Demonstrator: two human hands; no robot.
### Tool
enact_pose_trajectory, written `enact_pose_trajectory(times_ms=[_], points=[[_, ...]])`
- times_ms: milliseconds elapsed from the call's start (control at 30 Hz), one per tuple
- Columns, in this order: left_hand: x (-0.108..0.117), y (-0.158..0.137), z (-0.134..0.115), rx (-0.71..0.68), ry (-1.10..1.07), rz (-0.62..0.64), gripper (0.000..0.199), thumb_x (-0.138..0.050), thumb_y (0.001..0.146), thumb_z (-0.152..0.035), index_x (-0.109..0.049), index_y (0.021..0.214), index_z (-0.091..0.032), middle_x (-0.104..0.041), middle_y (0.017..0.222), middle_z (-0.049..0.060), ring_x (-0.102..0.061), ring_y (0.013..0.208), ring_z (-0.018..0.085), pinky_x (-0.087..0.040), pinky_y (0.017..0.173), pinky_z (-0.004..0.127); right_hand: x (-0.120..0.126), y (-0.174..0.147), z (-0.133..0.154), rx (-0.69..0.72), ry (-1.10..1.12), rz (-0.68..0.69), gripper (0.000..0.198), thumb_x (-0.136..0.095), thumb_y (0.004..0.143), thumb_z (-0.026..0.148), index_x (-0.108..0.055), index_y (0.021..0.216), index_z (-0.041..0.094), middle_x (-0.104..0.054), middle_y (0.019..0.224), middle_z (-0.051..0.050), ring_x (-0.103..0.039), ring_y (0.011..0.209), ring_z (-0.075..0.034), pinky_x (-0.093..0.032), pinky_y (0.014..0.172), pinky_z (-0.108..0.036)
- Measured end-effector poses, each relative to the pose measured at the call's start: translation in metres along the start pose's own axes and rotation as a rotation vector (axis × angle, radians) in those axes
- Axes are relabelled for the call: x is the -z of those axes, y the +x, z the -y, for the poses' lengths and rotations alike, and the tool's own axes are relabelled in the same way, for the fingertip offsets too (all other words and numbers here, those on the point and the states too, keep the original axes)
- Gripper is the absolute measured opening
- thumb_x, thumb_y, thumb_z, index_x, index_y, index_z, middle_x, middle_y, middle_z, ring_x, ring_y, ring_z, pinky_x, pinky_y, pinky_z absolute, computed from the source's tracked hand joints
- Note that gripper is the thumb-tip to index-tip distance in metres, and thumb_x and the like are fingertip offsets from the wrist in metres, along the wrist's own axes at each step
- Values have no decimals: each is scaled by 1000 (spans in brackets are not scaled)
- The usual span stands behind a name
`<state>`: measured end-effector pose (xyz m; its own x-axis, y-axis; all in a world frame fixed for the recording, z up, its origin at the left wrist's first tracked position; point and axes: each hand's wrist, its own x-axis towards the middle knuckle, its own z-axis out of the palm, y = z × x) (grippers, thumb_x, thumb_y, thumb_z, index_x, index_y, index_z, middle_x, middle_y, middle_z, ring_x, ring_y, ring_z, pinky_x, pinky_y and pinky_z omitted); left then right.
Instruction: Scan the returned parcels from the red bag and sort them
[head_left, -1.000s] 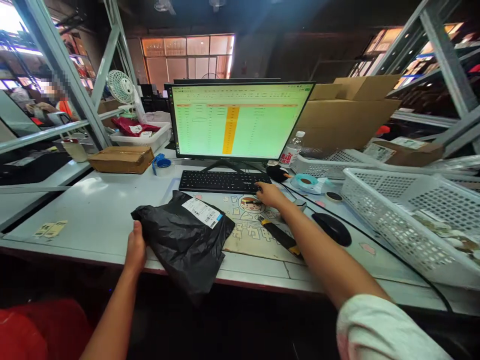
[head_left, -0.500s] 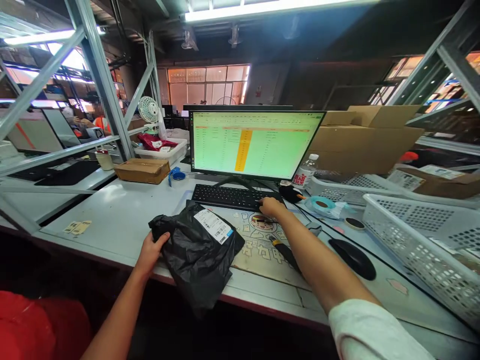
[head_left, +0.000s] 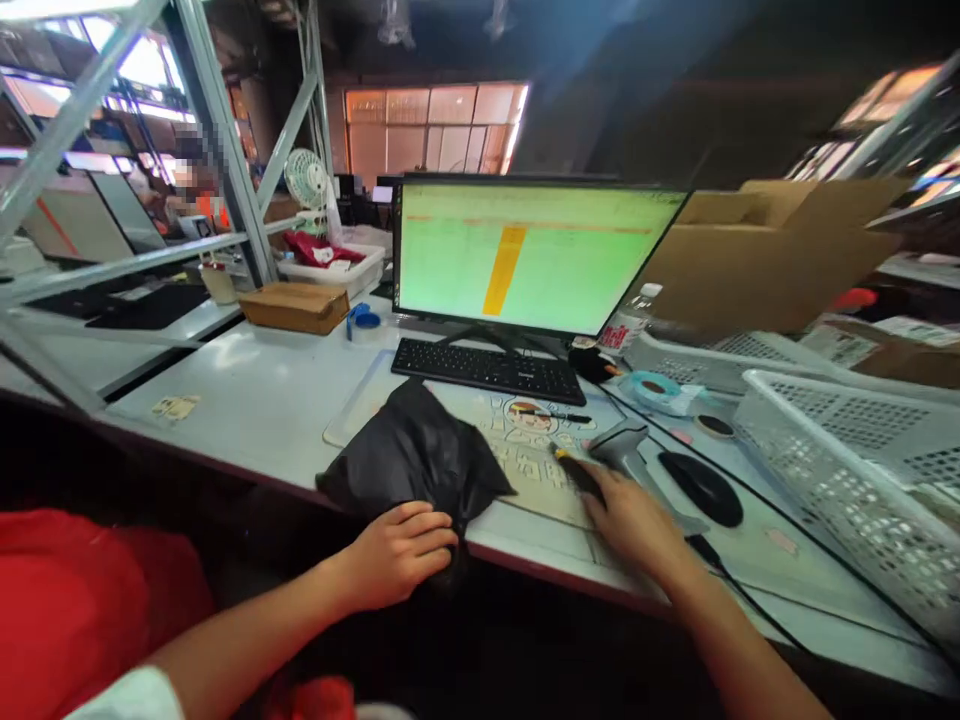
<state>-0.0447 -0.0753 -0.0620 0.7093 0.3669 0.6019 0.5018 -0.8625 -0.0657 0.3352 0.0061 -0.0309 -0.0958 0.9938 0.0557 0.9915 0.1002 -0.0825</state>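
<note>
A black plastic mailing bag (head_left: 420, 450) lies over the front edge of the desk, its shipping label out of sight. My left hand (head_left: 405, 550) is closed on the gathered near end of the bag. To the right, my right hand (head_left: 630, 520) curls around the handle of a black-and-yellow utility knife (head_left: 576, 468) lying on the printed desk mat (head_left: 525, 460). A grey barcode scanner (head_left: 637, 455) sits just beyond that hand. Behind the bag are a black keyboard (head_left: 487, 370) and a pen (head_left: 555, 415).
A monitor (head_left: 540, 260) stands at the back. White plastic baskets (head_left: 847, 440), a black mouse (head_left: 701, 487) and rolls of tape (head_left: 652, 390) are on the right. A brown carton (head_left: 296, 306) and a blue tape dispenser (head_left: 364, 322) sit back left.
My right hand has left the keyboard and come down to the utility knife. My left hand has shifted from the bag's left corner to its near end; the bag is turned and its label hidden.
</note>
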Motion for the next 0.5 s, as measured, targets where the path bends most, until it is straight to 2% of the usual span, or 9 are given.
enact_pose_trajectory(times_ms=[100,167,233,300,367,433,500], points=[[-25,-7,-10,32,-39,32,23,-52,91,-10,-69,103,-20,-77,117,1,-63,125,17,-38,116,33,15,10,6,-38,161,-83,55,-41,95,28,-61,142,7,-72,122,-21,-69,110,-37,-54,99,-52],[-30,-9,-13,74,-56,27,23,-52,90,-11,-69,103,-20,-77,116,1,-63,125,18,-36,117,35,39,22,36,34,301,-75,56,-38,98,33,-59,146,12,-75,112,-16,-72,95,-32,-58,90,-48],[-30,-9,-15,99,-57,66,24,-55,86,-12,-70,104,-19,-77,117,2,-63,125,20,-37,116,36,63,31,87,260,420,-9,56,-36,100,35,-56,149,17,-77,107,-10,-73,86,-25,-60,84,-41],[-29,-8,-16,116,-55,120,27,-58,82,-11,-70,105,-19,-77,118,3,-62,127,20,-38,116,38,80,34,151,585,394,25,51,-42,96,29,-65,141,19,-76,119,-8,-72,101,-25,-57,94,-38],[-28,-8,-16,127,-60,132,29,-59,80,-11,-70,106,-18,-77,117,3,-61,128,20,-39,115,38,86,34,211,811,286,132,49,-49,92,25,-70,136,21,-75,123,-7,-70,109,-26,-54,99,-36],[-26,-10,-15,157,-64,130,30,-59,78,-11,-70,105,-19,-77,117,4,-60,130,21,-40,114,38,84,34,250,884,145,231,48,-53,90,22,-73,133,24,-77,120,-8,-72,106,-27,-55,93,-35],[-22,-15,-12,186,-68,148,33,-59,75,-10,-71,105,-19,-77,115,4,-60,130,21,-40,114,39,83,38,261,882,48,278,48,-54,89,22,-74,133,25,-78,116,-8,-73,101,-27,-55,87,-33]])
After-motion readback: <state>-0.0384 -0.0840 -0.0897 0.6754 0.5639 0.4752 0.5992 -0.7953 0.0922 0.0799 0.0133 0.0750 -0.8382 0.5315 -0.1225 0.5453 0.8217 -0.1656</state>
